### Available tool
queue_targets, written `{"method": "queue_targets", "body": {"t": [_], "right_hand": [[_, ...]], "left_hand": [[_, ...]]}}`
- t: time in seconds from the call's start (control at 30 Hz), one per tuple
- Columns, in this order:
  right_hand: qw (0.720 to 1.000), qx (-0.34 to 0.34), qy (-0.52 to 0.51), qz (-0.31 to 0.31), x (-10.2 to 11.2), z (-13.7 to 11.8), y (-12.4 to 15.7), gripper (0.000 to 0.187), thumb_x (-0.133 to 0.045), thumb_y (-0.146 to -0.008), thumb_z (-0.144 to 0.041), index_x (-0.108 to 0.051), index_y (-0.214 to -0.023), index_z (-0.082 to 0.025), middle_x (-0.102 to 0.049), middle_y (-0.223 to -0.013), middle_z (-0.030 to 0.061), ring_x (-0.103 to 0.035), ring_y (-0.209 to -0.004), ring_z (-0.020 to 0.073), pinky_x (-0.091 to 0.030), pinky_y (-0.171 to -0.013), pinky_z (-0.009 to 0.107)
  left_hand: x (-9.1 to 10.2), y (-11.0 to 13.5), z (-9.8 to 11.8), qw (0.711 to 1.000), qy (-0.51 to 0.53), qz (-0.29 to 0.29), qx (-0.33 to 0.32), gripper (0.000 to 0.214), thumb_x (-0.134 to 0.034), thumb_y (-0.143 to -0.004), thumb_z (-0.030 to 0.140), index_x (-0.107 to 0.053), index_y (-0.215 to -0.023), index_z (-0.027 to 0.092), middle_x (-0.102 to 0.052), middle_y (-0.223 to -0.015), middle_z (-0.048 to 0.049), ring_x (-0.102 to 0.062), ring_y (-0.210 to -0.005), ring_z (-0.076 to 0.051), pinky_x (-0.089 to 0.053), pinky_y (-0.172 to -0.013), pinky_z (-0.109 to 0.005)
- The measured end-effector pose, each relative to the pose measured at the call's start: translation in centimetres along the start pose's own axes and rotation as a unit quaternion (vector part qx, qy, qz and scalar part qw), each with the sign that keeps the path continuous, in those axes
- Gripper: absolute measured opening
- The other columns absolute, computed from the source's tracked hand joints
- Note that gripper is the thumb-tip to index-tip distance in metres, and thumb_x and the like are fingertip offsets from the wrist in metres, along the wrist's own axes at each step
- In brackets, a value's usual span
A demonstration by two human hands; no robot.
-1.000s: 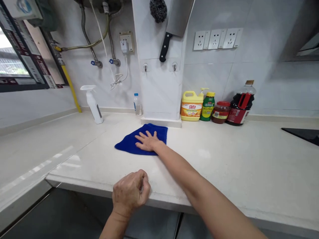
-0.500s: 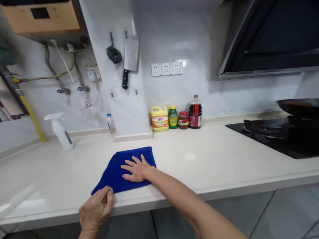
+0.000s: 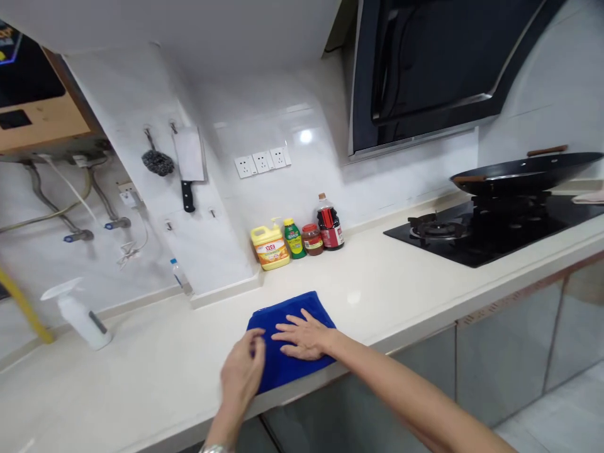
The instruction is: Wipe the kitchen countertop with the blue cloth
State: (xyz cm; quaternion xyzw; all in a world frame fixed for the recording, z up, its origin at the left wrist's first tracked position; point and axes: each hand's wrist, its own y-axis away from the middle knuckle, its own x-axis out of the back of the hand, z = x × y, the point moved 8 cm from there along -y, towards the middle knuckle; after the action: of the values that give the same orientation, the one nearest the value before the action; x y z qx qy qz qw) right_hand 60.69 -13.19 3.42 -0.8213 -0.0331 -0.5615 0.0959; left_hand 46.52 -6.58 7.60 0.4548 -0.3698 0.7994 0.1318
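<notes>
A blue cloth point(image 3: 276, 318) lies flat on the pale countertop point(image 3: 155, 371), close to its front edge. My right hand point(image 3: 304, 336) rests on the cloth with its fingers spread flat, palm down. My left hand point(image 3: 241, 372) is at the cloth's left front corner, fingers curled and touching the fabric; its grip is blurred.
A white spray bottle point(image 3: 78, 314) stands at the left. Against the wall are a yellow detergent jug point(image 3: 270, 246), a green bottle point(image 3: 295, 238), a red jar point(image 3: 313, 239) and a dark sauce bottle point(image 3: 329, 223). A wok point(image 3: 523, 172) sits on the black hob point(image 3: 491, 229) at the right.
My right hand has drawn the cloth back toward the counter's front edge. My left hand has come up from the edge onto the cloth's corner. The view has swung right and up.
</notes>
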Motion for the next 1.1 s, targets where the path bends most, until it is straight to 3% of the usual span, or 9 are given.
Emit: {"method": "queue_targets", "body": {"t": [0.1,0.2,0.3,0.43,0.7,0.83,1.1], "right_hand": [[0.998,-0.047,-0.009,0.037,1.7,3.0,3.7,0.055,-0.027,-0.104,-0.041,-0.033,-0.157,-0.028,-0.03,-0.164,0.0015,-0.017,-0.153,0.0218,-0.001,-0.125,0.054],[0.994,-0.088,0.004,0.067,3.2,6.4,7.6,0.057,-0.027,-0.102,-0.036,-0.035,-0.157,-0.023,-0.032,-0.162,0.0043,-0.022,-0.152,0.0197,-0.005,-0.126,0.048],[0.988,-0.125,0.044,0.084,4.4,9.2,10.5,0.058,-0.027,-0.101,-0.039,-0.04,-0.155,-0.023,-0.033,-0.162,0.0041,-0.021,-0.152,0.0231,-0.001,-0.125,0.049],[0.973,-0.188,0.088,0.104,5.4,12.5,12.0,0.064,-0.029,-0.099,-0.05,-0.041,-0.154,-0.02,-0.033,-0.162,0.0057,-0.016,-0.153,0.0314,0.001,-0.124,0.052],[0.96,-0.263,0.075,0.064,6.0,17.4,9.5,0.074,-0.022,-0.098,-0.056,-0.025,-0.16,-0.016,-0.019,-0.167,0.0035,-0.007,-0.154,0.0343,0.003,-0.123,0.058],[0.958,-0.275,0.072,0.045,6.4,18.2,8.0,0.074,-0.022,-0.099,-0.053,-0.021,-0.161,-0.013,-0.013,-0.168,0.0044,-0.004,-0.154,0.0361,0.001,-0.122,0.061],[0.957,-0.274,0.052,0.081,7.0,18.3,6.9,0.069,-0.023,-0.1,-0.045,-0.026,-0.159,-0.009,-0.02,-0.167,0.0091,-0.008,-0.152,0.0405,0.0,-0.121,0.066]], "left_hand": [[-6.1,-0.9,5.7,0.99,-0.035,-0.097,-0.093,0.052,-0.036,-0.099,0.041,-0.055,-0.141,0.016,-0.055,-0.146,-0.0126,-0.05,-0.137,-0.026,-0.038,-0.115,-0.045],[-10.6,-1.0,9.0,0.974,-0.083,-0.172,-0.124,0.061,-0.029,-0.101,0.047,-0.04,-0.153,0.017,-0.034,-0.16,-0.0102,-0.025,-0.151,-0.029,-0.02,-0.124,-0.054],[-12.6,-1.4,12.1,0.965,-0.095,-0.202,-0.14,0.065,-0.023,-0.102,0.052,-0.033,-0.157,0.018,-0.026,-0.164,-0.0086,-0.018,-0.153,-0.03,-0.016,-0.124,-0.055],[-13.5,-2.5,15.1,0.962,-0.087,-0.217,-0.144,0.066,-0.021,-0.102,0.053,-0.032,-0.157,0.019,-0.025,-0.164,-0.0078,-0.018,-0.153,-0.031,-0.017,-0.124,-0.055],[-16.4,-7.2,15.3,0.962,-0.086,-0.228,-0.126,0.063,-0.026,-0.102,0.052,-0.032,-0.157,0.023,-0.026,-0.165,-0.0046,-0.018,-0.153,-0.03,-0.016,-0.124,-0.053],[-17.6,-9.9,14.8,0.964,-0.086,-0.214,-0.133,0.062,-0.028,-0.102,0.052,-0.034,-0.156,0.023,-0.027,-0.164,-0.0057,-0.02,-0.153,-0.03,-0.017,-0.123,-0.054],[-19.3,-13.4,14.6,0.953,-0.113,-0.241,-0.143,0.06,-0.029,-0.102,0.049,-0.03,-0.157,0.027,-0.025,-0.165,-0.0009,-0.018,-0.153,-0.025,-0.017,-0.124,-0.051]]}}
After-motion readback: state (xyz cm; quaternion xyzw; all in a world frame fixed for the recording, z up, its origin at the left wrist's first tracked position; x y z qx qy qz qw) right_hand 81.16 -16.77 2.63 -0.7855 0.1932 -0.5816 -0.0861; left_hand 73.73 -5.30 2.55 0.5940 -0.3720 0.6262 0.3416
